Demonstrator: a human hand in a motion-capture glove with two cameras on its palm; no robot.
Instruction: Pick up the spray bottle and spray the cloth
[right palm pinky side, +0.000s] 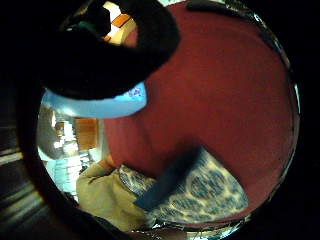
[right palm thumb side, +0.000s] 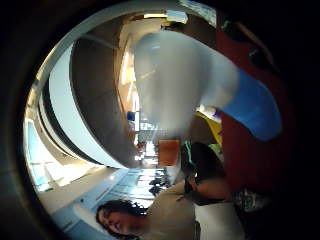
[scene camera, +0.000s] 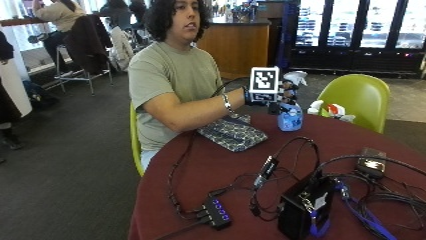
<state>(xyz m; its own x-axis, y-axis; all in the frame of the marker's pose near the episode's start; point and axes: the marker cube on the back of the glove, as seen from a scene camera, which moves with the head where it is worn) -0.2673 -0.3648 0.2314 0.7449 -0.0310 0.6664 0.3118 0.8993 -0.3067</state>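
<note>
In the outside view a blue spray bottle (scene camera: 290, 119) with a white spray head stands upright at the far side of the round maroon table (scene camera: 200, 175). My gloved right hand (scene camera: 285, 95) grips its neck just below the head. Whether the base touches the table I cannot tell. A folded blue-and-cream patterned cloth (scene camera: 233, 132) lies on the table beside the bottle, under the person's forearm. The little finger side palm view shows the bottle's blue body (right palm pinky side: 100, 106) close to the palm, with the cloth (right palm pinky side: 200, 192) on the table (right palm pinky side: 225, 90). The thumb side palm view shows the bottle (right palm thumb side: 175, 80).
A small white and red object (scene camera: 331, 109) sits behind the bottle, in front of a green chair (scene camera: 359, 95). The near half of the table holds a black box (scene camera: 303, 205), a lit hub (scene camera: 214, 214), a black device (scene camera: 371, 162) and tangled cables (scene camera: 286, 165).
</note>
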